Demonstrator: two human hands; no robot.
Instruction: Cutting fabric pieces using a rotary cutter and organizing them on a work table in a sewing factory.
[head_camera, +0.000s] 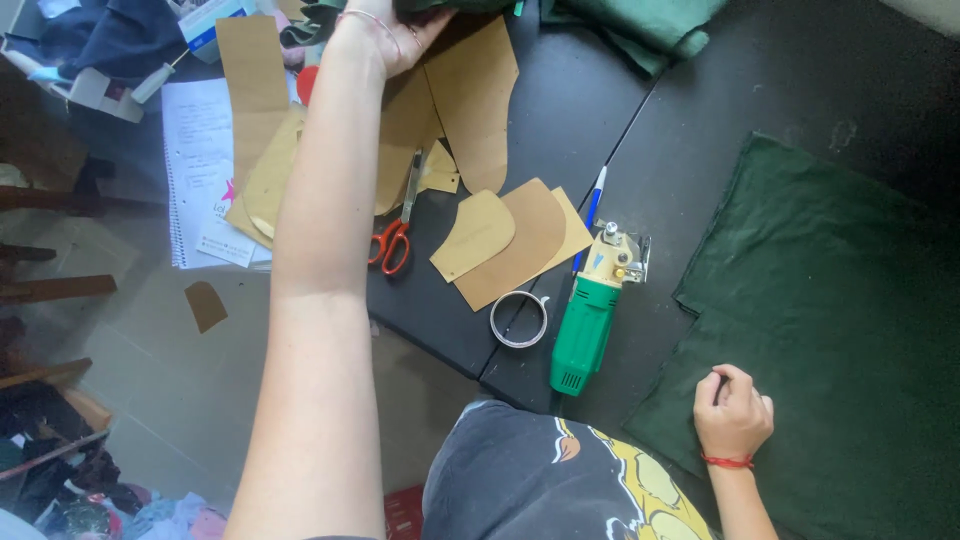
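Right hand: nearest item, loosely curled with fingertips tucked, grasping nothing, resting on the near edge of a dark green cloth spread flat on the black table; its weight appears to keep the sheet from sliding. Green electric rotary cutter: lying on its side just left of the cloth, blade end pointing away, within easy reach of that hand. Roll of clear tape: flat on the table edge, beside the cutter. Blue-and-white pen: partly under the cutter's head. Tan paper pattern pieces: fanned and overlapping at mid-table, larger ones farther back, laid loose so each outline shows. Red-handled scissors: closed, lying across the patterns. Spiral notebook: at the table's left end, partly covered by patterns. Left hand: farthest, arm stretched fully across the table, fingers closed around a fold of green fabric at the far edge; the grip itself is cut off by the frame. Further green fabric: heaped at the far side.
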